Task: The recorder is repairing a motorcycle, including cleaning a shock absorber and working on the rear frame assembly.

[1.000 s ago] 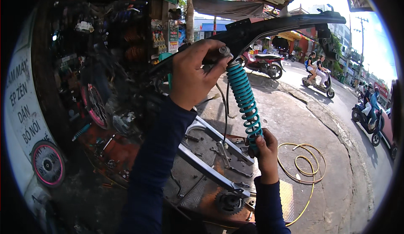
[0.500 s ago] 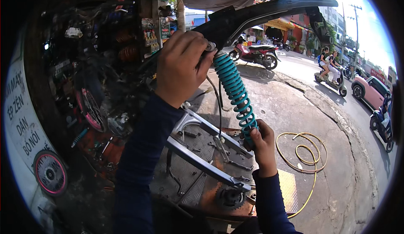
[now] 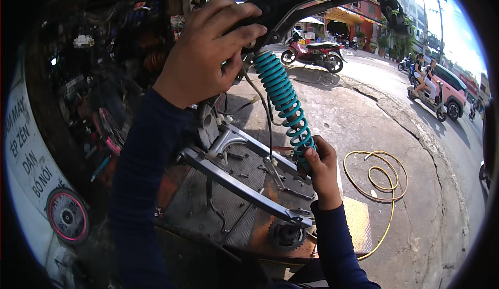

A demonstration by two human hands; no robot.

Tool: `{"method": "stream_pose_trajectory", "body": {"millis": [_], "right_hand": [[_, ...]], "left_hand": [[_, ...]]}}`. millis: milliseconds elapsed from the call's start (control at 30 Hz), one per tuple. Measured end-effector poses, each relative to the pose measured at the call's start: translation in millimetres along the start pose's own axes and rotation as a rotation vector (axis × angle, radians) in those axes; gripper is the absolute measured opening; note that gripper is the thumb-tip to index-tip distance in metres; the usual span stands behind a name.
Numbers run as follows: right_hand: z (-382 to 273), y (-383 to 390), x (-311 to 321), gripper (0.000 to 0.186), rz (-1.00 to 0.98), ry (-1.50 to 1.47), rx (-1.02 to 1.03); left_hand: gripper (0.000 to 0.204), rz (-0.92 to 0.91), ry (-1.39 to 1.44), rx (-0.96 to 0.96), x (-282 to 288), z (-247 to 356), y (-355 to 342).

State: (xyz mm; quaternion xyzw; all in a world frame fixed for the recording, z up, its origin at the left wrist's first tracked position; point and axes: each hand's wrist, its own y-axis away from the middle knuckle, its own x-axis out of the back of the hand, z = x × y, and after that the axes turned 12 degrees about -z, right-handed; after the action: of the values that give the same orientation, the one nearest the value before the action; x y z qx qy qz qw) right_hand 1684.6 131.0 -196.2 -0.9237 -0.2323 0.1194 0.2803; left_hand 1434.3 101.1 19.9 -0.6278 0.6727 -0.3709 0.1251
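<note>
A teal coil-spring shock absorber (image 3: 283, 96) hangs at a slant beneath the black motorcycle frame (image 3: 283, 14). Its upper end meets the frame beside my left hand (image 3: 208, 55). The fingers of that hand curl at the mount, next to a small round metal end (image 3: 251, 45); what they grip is mostly hidden. Around the lower end of the shock absorber, my right hand (image 3: 323, 167) is closed, thumb on the coils. Below lies a silver swingarm (image 3: 234, 177), its two arms reaching toward the lower right, the shock absorber's bottom above it.
A metal work platform (image 3: 202, 211) carries loose bolts and a dark sprocket (image 3: 287, 237). Dark cables (image 3: 270, 128) dangle near the shock absorber. A yellow hose (image 3: 391, 221) lies coiled on the right. A pink-rimmed wheel (image 3: 67, 216) leans at left. A parked motorbike (image 3: 314, 52) stands beyond, by the road.
My left hand has shifted left, its fingers now more stretched over the mount. The frame and the shock absorber's top appear slightly higher and further left. The right hand keeps its hold.
</note>
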Motion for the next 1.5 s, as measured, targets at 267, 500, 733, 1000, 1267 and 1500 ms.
{"method": "stream_pose_trajectory", "body": {"millis": [267, 500, 733, 1000, 1267, 1500], "right_hand": [[-54.8, -10.9, -36.2, 0.035, 0.308, 0.980, 0.417], [-140.2, -131.8, -69.0, 0.024, -0.193, 1.538, 1.172], [-148.2, -130.1, -87.9, 0.012, -0.130, 1.797, 1.136], [-135.2, -132.6, -119.7, 0.020, 0.098, 2.101, 0.705], [-154.1, -133.5, -113.4, 0.018, -0.202, 1.904, 0.368], [-149.0, -136.7, -122.5, 0.020, -0.021, 2.342, 0.368]], "left_hand": [[0.034, 0.532, 1.682, 0.748, -73.7, 98.8, 4.3], [0.050, 0.998, 2.156, 0.835, -129.0, 110.2, 2.4], [0.053, 1.001, 2.276, 0.745, -145.8, 104.8, 17.0], [0.051, 1.157, 2.250, 0.818, -155.6, 114.5, 5.4], [0.050, 1.142, 2.289, 0.771, -155.0, 109.0, 11.9], [0.050, 1.136, 2.284, 0.794, -155.9, 110.7, 12.0]]}}
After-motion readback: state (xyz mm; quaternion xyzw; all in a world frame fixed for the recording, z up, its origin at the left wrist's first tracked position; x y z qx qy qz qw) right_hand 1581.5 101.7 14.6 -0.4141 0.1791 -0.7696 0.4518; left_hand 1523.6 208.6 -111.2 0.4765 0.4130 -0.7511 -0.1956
